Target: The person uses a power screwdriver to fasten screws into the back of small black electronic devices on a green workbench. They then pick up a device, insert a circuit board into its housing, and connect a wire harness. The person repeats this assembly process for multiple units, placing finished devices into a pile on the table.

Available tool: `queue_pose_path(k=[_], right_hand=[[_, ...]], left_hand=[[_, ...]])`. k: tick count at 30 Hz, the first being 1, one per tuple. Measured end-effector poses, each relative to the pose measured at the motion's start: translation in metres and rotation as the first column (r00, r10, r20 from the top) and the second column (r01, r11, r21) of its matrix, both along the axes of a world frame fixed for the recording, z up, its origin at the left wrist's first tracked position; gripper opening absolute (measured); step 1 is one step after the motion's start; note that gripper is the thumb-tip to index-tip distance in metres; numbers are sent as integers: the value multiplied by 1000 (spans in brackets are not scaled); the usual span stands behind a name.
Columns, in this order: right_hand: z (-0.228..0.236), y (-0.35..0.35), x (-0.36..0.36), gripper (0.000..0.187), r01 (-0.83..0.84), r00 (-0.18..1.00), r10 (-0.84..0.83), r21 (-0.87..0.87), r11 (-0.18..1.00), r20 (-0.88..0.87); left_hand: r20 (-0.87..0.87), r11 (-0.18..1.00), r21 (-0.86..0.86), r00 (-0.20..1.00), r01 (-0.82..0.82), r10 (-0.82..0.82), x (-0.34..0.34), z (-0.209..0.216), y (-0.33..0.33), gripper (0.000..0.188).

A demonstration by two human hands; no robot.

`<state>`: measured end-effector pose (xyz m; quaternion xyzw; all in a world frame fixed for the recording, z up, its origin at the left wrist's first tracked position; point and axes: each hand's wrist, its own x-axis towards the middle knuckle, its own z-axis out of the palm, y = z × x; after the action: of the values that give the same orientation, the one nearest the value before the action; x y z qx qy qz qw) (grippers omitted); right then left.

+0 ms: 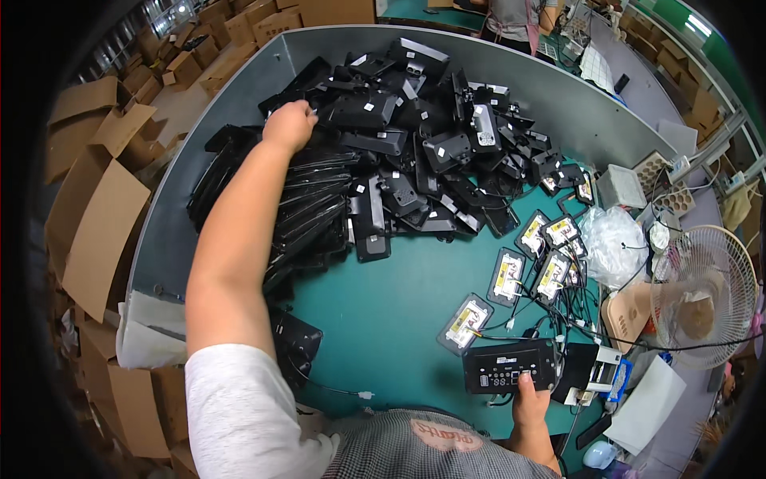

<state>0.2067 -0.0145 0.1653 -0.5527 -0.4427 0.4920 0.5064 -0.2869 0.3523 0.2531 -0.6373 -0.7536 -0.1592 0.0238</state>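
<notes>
The right hand (530,405) pinches a black panel (496,370) above the desk (383,307), face-up, seemingly to keep its front visible; the left hand (290,126) curls at piled black cases (359,112), its hold unclear.

Bright; ceiling lt (699,25) upper R; edges dk/bent.

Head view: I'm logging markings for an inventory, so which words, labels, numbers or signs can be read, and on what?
I won't copy wording, only say where it stands.
Black rectangular control panel in the right hand: pale digit shapes and icons; smallest captions unreadable.
Flat dark rectangular modules: white and yellow labels, fine print too small.
Grey checked fabric apron: pink patch, lettering legible.
Black plastic housings: white stickers, too small.
</notes>
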Motion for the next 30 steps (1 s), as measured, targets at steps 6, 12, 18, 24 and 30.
queue_pose_path(k=[6,12,18,24,30], right_hand=[[7,22,-22,44,-1,929,-19,-55,998,-370],[11,29,-33,39,-297,881,216,-134,946,-421],[14,8,-23,34,-436,780,337,-71,897,-528],[7,-9,-14,28,-334,898,315,-11,943,-307],[0,-25,-4,29,-336,871,321,27,942,-371]], left_hand=[[887,898,81,379,433,-263,69,61,-110,20],[984,786,98,-177,610,15,171,0,-239,26],[947,830,-119,-189,545,260,239,-58,-324,24],[807,941,-57,-540,334,240,263,-70,-365,27],[881,760,-435,54,482,469,272,-76,-393,35]])
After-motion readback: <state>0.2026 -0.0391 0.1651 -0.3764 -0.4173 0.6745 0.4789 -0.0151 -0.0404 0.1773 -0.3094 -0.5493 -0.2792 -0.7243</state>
